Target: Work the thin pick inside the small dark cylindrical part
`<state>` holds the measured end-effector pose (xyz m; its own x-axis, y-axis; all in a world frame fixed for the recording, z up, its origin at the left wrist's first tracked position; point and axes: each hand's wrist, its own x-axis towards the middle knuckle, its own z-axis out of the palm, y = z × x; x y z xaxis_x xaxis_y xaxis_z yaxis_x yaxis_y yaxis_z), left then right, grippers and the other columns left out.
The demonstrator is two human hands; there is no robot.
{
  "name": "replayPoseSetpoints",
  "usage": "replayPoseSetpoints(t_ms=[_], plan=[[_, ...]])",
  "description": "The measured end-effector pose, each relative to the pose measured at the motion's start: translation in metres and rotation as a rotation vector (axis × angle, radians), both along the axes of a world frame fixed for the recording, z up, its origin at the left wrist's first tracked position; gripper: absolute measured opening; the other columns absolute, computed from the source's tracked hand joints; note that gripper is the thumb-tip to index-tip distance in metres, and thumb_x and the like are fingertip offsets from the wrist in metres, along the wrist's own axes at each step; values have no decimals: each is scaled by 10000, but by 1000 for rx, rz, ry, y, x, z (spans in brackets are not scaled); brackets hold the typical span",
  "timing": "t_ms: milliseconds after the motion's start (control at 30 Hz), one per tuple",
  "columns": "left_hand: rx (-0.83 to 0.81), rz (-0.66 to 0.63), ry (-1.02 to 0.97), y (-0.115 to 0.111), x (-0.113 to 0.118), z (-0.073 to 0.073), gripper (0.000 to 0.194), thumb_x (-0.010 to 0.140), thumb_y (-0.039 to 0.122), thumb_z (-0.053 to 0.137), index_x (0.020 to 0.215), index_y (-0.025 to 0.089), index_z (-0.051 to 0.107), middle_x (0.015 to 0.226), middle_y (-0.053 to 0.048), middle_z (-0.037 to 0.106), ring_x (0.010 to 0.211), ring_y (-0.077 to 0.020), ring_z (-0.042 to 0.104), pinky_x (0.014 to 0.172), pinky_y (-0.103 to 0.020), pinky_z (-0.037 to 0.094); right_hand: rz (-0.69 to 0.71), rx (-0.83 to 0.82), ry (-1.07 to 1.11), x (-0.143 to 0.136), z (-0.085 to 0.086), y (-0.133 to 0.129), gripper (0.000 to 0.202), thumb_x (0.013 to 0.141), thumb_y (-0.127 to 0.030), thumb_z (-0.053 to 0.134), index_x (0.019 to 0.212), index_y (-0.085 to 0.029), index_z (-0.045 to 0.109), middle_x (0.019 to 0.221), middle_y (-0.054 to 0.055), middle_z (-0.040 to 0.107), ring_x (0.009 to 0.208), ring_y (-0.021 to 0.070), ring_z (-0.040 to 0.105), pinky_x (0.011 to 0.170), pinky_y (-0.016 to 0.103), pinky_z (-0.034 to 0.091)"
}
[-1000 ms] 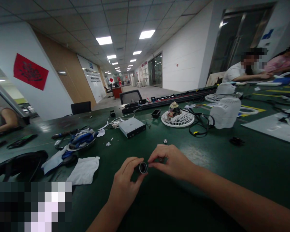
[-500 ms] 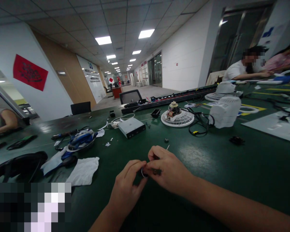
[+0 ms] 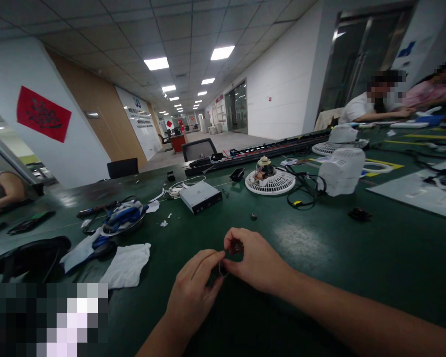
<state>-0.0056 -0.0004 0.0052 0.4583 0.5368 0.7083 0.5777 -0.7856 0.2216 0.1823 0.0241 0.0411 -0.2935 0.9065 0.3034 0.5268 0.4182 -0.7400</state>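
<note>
A dark green tabletop spreads through the room, with a flat silver box lying on it. Beyond the box stand a mesh-backed chair and a lit corridor; far to its left, a red poster hangs on a white wall. Right of the box sit a white fan grille and, farther right, a white housing. Left of the box and nearer the person lies a white cloth. The person's hands meet on the near side of the box. The left hand pinches a small rimmed part, which lies between the two sets of fingertips, mostly hidden. The right hand is curled around a small brown part, its thumb against or just beside the rim; contact cannot be told.
</note>
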Motion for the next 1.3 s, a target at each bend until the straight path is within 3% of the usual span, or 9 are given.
replayPoseSetpoints(t_ms=[233,500,800,900,1000,1067,1200,1300], plan=[[-29,29,-33,1,0,1,336,877,99,606,1195,202,563,1061,-74,653,972,-189,660,845,-303,577,152,119,28,5,2,-2,102,738,-107,682,800,-188,687,764,12,660,731,158,577,639,271,432],[13,59,-91,2,-2,0,289,855,131,657,1120,197,561,1011,-56,620,916,-179,642,788,-285,563,314,511,-14,14,1,1,168,737,-69,554,826,-163,661,860,58,636,795,190,546,741,344,420],[4,34,-100,3,-1,2,309,839,86,636,1116,198,556,981,-45,607,862,-164,629,740,-262,552,433,624,-224,13,-2,-1,262,742,-119,583,964,-187,704,1052,87,629,869,212,570,768,365,444],[44,72,-111,3,-2,1,308,841,121,675,1112,205,555,972,-41,607,854,-167,631,731,-274,555,318,662,-201,15,-1,5,236,769,-110,563,971,-156,676,974,79,655,864,211,572,799,364,447],[81,129,-166,4,-3,1,335,809,179,751,1080,214,556,947,-26,605,831,-166,636,715,-284,560,10,602,-322,25,-1,21,172,844,-128,535,933,-147,682,896,82,672,878,236,563,818,380,442],[66,159,-257,4,-3,0,359,777,202,790,1042,223,550,929,-12,602,814,-164,650,710,-294,569,-152,508,-478,36,-4,37,224,863,-122,523,988,-157,706,964,97,682,937,261,560,850,395,437],[-173,186,-567,5,-4,-4,441,758,240,804,1075,238,498,923,2,623,816,-183,711,722,-330,613,-372,303,-718,60,-16,65,436,876,-244,594,1307,-190,628,1171,150,641,1071,329,544,886,427,435],[-346,263,-752,6,-4,-4,476,738,303,811,1074,231,482,887,12,630,740,-193,731,625,-316,629,-372,140,-780,68,-23,76,457,912,-363,580,1351,-239,605,1171,146,645,1064,328,562,869,420,449]])
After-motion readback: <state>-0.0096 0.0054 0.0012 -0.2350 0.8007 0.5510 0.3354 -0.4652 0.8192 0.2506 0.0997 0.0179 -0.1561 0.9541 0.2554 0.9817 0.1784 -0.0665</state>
